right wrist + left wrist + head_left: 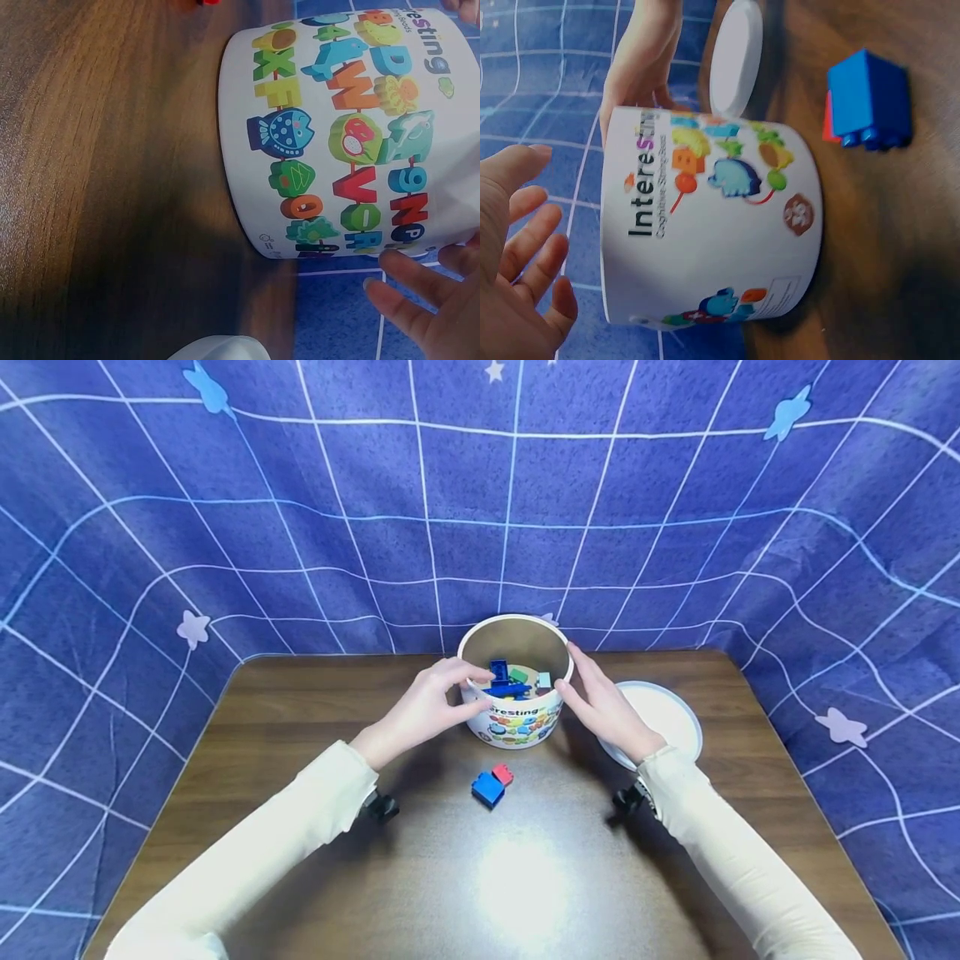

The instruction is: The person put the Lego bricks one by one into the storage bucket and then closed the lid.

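A white round bucket (513, 727) with colourful letter and animal prints stands upright and uncovered on the table. Inside it lie dark blue building bricks (499, 671), a green one (518, 676) and a pale one (543, 680). My left hand (427, 697) is at the bucket's left rim, fingers loosely bent; in the left wrist view a gap shows between these fingers (544, 259) and the wall. Against the right side, my right hand (603, 702) rests its extended fingers, thumb near the front rim. In front of the bucket sit a blue brick (488, 790) and a smaller red brick (503, 774).
To the right of the bucket a white round lid (671, 722) lies flat on the wooden table (315, 693), partly under my right forearm. A blue curtain (465, 543) with white lines hangs right behind the bucket and along both sides of the table.
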A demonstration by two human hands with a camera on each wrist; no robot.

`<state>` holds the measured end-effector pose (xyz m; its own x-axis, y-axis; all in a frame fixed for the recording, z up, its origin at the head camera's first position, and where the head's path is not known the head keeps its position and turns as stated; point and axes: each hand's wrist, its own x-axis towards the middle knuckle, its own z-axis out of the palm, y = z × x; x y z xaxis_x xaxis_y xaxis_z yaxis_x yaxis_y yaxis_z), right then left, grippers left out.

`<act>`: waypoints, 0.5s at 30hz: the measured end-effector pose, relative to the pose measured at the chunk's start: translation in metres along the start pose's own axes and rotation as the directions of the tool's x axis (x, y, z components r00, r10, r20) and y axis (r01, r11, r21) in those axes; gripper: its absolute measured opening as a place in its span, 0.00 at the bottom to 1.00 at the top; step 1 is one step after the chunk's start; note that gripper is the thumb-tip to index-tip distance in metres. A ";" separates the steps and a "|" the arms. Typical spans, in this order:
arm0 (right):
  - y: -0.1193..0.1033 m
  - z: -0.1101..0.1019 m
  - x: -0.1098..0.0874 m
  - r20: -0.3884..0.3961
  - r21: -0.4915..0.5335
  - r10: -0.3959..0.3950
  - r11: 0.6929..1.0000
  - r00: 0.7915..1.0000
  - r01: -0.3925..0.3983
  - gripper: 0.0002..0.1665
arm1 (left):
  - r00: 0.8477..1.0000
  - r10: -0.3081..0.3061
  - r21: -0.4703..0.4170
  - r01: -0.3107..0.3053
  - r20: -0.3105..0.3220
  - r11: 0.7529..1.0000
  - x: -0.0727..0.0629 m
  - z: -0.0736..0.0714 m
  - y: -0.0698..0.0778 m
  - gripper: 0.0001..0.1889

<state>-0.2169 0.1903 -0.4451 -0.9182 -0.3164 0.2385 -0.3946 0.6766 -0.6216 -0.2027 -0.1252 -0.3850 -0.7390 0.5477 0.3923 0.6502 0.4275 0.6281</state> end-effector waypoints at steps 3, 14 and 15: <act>0.000 -0.001 0.000 -0.001 -0.005 0.004 1.000 1.000 -0.004 0.46 | 0.999 0.002 0.000 -0.002 0.042 1.000 -0.009 0.004 0.004 0.19; 0.001 0.001 0.000 -0.006 0.001 -0.004 1.000 1.000 0.004 0.47 | 0.978 -0.040 0.013 0.039 0.205 0.999 -0.045 0.027 -0.002 0.20; 0.001 0.001 0.000 -0.006 0.002 -0.004 1.000 1.000 0.004 0.46 | 0.974 -0.058 0.023 0.055 0.219 0.998 -0.049 0.030 -0.004 0.20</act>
<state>-0.2172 0.1908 -0.4462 -0.9169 -0.3148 0.2452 -0.3978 0.6738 -0.6226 -0.1642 -0.1320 -0.4272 -0.7190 0.6663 0.1980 0.6127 0.4731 0.6330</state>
